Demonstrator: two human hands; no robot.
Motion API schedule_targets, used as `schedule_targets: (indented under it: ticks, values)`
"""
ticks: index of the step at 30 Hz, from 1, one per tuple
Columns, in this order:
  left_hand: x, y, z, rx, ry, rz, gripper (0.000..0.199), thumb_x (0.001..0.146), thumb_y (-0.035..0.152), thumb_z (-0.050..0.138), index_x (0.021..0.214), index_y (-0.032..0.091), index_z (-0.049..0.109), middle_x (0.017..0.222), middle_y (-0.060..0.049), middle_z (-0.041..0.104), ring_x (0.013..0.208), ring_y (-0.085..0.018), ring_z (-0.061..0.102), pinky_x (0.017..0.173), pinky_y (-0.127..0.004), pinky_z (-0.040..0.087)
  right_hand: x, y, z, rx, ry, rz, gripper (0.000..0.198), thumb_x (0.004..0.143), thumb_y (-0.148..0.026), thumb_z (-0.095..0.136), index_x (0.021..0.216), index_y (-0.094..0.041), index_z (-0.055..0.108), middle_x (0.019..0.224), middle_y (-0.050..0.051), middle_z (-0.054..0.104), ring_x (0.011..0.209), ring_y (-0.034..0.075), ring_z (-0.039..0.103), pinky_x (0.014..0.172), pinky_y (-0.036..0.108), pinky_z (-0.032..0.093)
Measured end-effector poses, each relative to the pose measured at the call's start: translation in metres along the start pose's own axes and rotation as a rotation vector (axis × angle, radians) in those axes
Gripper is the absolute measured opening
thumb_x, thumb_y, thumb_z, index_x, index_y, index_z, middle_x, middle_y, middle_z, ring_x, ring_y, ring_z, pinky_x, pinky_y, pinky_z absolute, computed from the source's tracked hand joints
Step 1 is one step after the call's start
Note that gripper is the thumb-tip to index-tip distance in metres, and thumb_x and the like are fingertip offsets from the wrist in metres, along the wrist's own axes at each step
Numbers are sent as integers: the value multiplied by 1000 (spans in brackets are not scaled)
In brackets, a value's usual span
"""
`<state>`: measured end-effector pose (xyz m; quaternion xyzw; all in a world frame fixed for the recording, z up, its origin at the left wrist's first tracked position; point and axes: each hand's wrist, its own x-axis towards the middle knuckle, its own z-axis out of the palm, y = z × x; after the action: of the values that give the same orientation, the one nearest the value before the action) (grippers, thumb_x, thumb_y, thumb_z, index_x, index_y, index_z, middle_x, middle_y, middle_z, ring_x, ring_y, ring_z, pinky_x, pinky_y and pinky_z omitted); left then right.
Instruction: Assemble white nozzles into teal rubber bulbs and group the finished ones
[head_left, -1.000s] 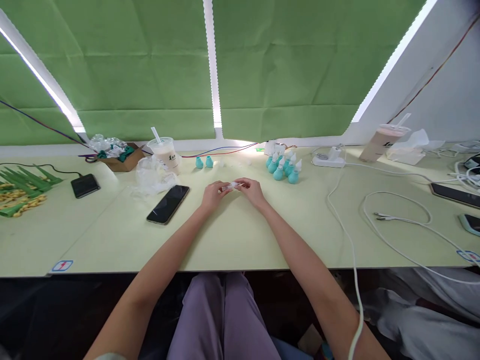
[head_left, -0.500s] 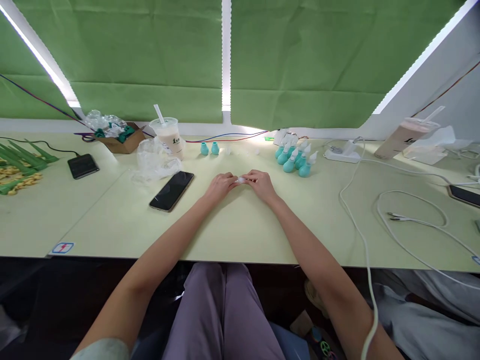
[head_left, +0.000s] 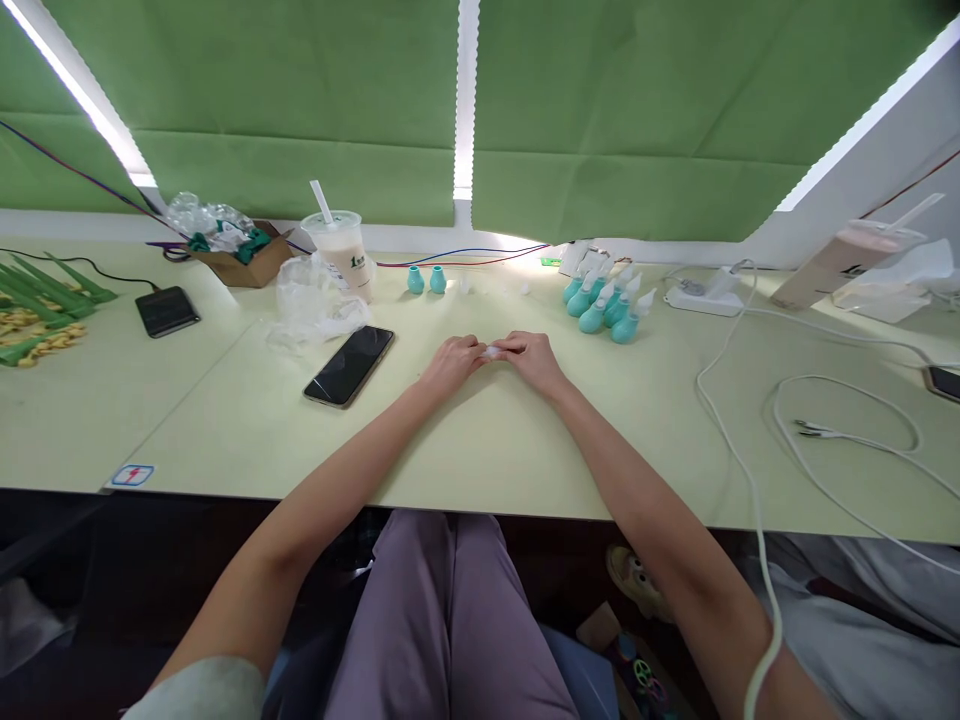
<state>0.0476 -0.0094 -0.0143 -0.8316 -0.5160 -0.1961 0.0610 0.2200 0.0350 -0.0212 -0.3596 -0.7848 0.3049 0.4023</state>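
A small translucent white piece [head_left: 492, 352] sits between my hands, just above the table or resting on it; I cannot tell which. My left hand [head_left: 454, 362] pinches its left side, and my right hand [head_left: 529, 357] pinches its right side. Fingers cover most of the piece. To the right stand several turquoise bulbs with white pointed nozzles [head_left: 607, 305]. Two turquoise bulbs without nozzles [head_left: 426, 280] stand behind my hands, with small clear pieces [head_left: 465, 287] lying near them.
Left of my arms lie a black phone [head_left: 349, 367], a crumpled plastic bag [head_left: 311, 300] and a drink cup [head_left: 341, 250]. Farther left is an open cardboard box [head_left: 244, 265]. At right, a power strip [head_left: 705, 295] and white cables [head_left: 724, 425] cross the table. Another cup [head_left: 844, 265] leans there.
The view has shifted slightly, so the table's items appear moved up and mostly right. Both hands keep pinching the white piece, with only a slight change in the fingers.
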Motion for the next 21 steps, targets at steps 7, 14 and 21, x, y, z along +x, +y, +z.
schedule_targets:
  ticks: [7, 14, 21]
  values:
    - [2, 0, 6, 50, -32, 4, 23, 88, 26, 45, 83, 14, 65, 74, -7, 60, 68, -17, 55, 70, -30, 38, 0, -3, -2, -19, -63, 19, 15, 74, -34, 64, 78, -23, 75, 72, 1, 66, 68, 15, 57, 65, 27, 43]
    - [5, -4, -6, 78, 189, -74, 29, 87, 40, 47, 96, 19, 65, 88, -7, 66, 76, -18, 60, 71, -31, 37, 5, -12, 4, 29, 78, 66, 19, 73, -31, 65, 89, -24, 73, 86, 1, 71, 72, 15, 61, 70, 27, 48]
    - [6, -8, -7, -294, 231, -245, 36, 79, 37, 59, 112, 22, 58, 103, -4, 65, 74, -14, 60, 74, -28, 43, 7, -10, 3, 181, 111, 155, 26, 66, -31, 70, 90, -21, 72, 88, 3, 71, 73, 16, 61, 66, 26, 48]
